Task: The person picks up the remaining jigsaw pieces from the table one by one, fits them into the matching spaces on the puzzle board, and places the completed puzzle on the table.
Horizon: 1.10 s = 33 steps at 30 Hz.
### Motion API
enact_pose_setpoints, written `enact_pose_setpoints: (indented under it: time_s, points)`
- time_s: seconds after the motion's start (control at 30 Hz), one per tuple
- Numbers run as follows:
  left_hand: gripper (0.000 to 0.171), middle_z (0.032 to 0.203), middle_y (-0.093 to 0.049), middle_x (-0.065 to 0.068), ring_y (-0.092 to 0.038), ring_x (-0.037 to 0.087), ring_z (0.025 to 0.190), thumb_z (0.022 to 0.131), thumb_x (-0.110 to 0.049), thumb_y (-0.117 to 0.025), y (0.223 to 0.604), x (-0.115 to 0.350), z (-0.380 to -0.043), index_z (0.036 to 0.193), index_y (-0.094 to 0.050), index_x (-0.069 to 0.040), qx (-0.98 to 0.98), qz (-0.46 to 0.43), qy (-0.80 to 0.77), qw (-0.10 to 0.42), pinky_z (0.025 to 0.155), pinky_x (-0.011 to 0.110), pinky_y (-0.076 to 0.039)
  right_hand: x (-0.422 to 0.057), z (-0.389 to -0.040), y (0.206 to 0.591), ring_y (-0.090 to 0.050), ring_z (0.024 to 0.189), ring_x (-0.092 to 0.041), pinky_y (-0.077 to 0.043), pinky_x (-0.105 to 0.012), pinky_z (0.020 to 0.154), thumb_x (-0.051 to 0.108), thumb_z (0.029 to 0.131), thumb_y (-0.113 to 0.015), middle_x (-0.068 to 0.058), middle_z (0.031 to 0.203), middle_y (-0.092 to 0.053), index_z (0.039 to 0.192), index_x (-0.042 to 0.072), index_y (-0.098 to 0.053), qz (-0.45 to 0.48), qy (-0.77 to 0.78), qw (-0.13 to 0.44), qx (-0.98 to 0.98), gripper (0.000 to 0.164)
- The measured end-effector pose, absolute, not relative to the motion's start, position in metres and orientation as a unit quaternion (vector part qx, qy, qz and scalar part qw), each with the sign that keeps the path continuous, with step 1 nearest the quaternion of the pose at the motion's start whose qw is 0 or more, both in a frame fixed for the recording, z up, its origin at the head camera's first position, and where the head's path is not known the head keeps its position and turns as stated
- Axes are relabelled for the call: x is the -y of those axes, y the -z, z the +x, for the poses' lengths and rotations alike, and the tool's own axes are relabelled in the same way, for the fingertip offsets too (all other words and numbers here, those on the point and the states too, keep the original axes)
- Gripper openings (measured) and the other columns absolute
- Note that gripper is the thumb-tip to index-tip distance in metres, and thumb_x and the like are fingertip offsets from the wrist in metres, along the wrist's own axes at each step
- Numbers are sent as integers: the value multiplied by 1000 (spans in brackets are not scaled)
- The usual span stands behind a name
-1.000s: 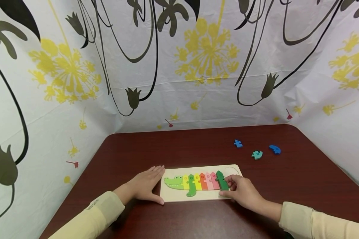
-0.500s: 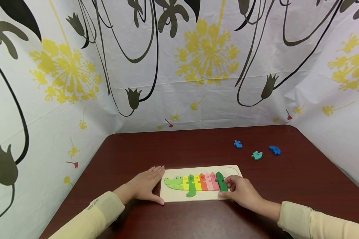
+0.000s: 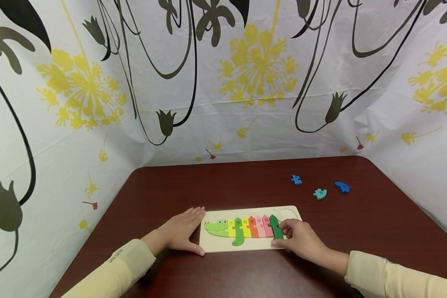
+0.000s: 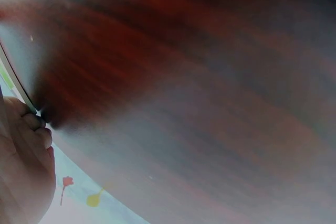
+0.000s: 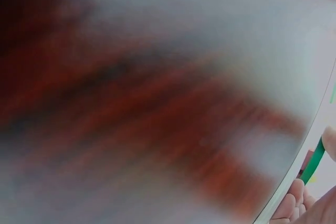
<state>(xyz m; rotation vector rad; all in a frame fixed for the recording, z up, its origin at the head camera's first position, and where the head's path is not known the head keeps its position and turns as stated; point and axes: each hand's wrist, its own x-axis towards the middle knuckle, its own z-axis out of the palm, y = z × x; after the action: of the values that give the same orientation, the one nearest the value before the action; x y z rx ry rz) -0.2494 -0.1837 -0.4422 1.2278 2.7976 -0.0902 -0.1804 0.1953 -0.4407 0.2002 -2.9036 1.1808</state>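
Observation:
A pale wooden crocodile puzzle board [image 3: 219, 244] lies on the table before me. Green, yellow, orange and pink pieces [image 3: 252, 226] form a row in it, behind a light green head [image 3: 216, 227]. My left hand [image 3: 181, 231] rests at the board's left edge, fingers straight and thumb spread. With thumb and fingers my right hand [image 3: 301, 239] pinches a dark green leg-shaped puzzle piece [image 3: 275, 227] at the right end of the row. That piece [image 5: 314, 162] shows edge-on between thumb and fingers in the right wrist view. Whether it sits fully in its recess I cannot tell.
Three loose pieces lie at the back right of the dark red-brown table [image 3: 208, 186]: a light blue one [image 3: 296, 179], a teal one [image 3: 320, 193] and a curved blue one [image 3: 342, 187]. Patterned white cloth [image 3: 223, 124] hangs around the table.

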Motion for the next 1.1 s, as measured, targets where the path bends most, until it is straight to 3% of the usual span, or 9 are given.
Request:
enact_pose_setpoints:
  time_s: [1.1]
  points:
    - [123, 159, -19, 15, -17, 26, 146, 72, -90, -41, 440, 182, -248, 154, -21, 0, -917, 394, 35, 46, 116, 38, -18, -196, -185, 441, -48, 68, -14, -43, -27, 59, 31, 63, -92, 1, 76, -53, 89, 6, -64, 83, -354, -2, 932, 45]
